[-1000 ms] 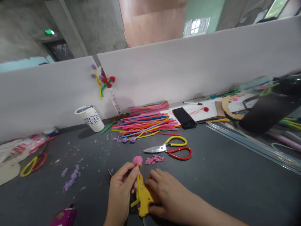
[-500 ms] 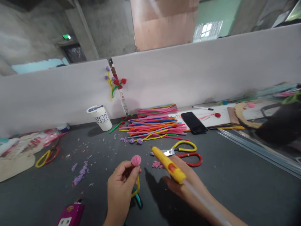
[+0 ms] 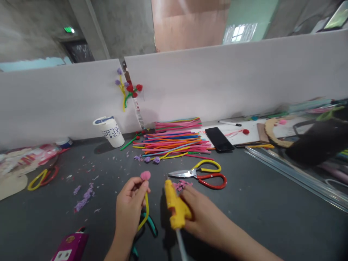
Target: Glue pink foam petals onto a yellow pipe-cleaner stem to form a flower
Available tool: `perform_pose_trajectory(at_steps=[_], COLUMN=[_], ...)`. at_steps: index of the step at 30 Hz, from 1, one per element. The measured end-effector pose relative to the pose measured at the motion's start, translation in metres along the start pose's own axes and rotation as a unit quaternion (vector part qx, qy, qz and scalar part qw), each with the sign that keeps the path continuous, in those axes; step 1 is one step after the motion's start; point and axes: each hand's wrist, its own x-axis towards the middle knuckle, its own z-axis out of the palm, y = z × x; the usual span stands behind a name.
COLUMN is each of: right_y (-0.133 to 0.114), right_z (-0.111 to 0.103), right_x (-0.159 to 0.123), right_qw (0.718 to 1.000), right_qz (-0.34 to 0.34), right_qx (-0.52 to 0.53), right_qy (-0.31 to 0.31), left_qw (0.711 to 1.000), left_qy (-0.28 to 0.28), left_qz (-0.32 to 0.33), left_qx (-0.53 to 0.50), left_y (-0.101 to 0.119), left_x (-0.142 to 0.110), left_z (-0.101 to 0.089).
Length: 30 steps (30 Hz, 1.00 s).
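Note:
My left hand (image 3: 133,201) pinches a pink fuzzy flower head (image 3: 145,175) on a bent yellow stem (image 3: 147,210) that hangs below the fingers. In my right hand (image 3: 199,208) is a yellow hot glue gun (image 3: 174,204), its nozzle pointing away from me and a clear glue stick trailing from its back. Beyond the gun, open scissors (image 3: 194,173) with one yellow and one red handle lie on the dark table. Small cut pink pieces (image 3: 182,185) sit beside them, partly behind the gun. Teal-handled pliers (image 3: 149,223) lie partly hidden under my left hand.
Colourful pipe cleaners (image 3: 174,143) are heaped at the back, near a phone (image 3: 219,139) and a white cup (image 3: 111,132). At left are purple scraps (image 3: 85,198), another pair of scissors (image 3: 42,178) and a purple power box (image 3: 71,246). Clear glue sticks (image 3: 296,177) lie at right.
The glue gun has swung left and now points more straight ahead, closer to the flower. My left hand keeps its pinch. The whole view has shifted slightly.

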Motion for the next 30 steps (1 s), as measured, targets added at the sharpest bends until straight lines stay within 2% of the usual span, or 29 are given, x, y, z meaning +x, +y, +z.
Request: perform_pose_trajectory(at_steps=[4,8,11,13,15,18,24,30], right_y=[-0.003,-0.001,0.008,0.02,0.033,0.047,0.045,0.02], right_z=[0.015,0.012,0.0,-0.005,-0.007,-0.002,0.004,0.001], right_x=[-0.003,-0.001,0.007,0.013,0.019,0.025,0.027,0.02], right_qw=[0.994,0.987,0.987,0.987,0.984,0.982,0.992,0.992], right_qz=[-0.034,-0.069,-0.066,-0.028,0.002,0.016,0.037,0.059], right_qx=[-0.065,-0.1,-0.123,-0.154,-0.177,-0.185,-0.106,0.104], right_qy=[-0.08,-0.109,-0.081,-0.023,0.017,0.036,0.051,0.047], left_qw=[0.999,0.995,0.989,0.985,0.982,0.978,0.971,0.983], left_qy=[-0.026,-0.079,-0.106,-0.109,-0.103,-0.1,-0.142,-0.128], left_qz=[-0.005,-0.036,-0.062,-0.074,-0.08,-0.096,-0.125,-0.087], left_qx=[-0.026,-0.056,-0.083,-0.107,-0.135,-0.159,-0.145,-0.097], left_y=[-0.004,-0.007,-0.009,-0.008,-0.008,-0.007,-0.014,-0.015], left_x=[0.001,-0.006,-0.01,-0.011,-0.011,-0.012,-0.016,-0.021], left_z=[0.002,0.011,0.015,0.016,0.017,0.02,0.023,0.025])
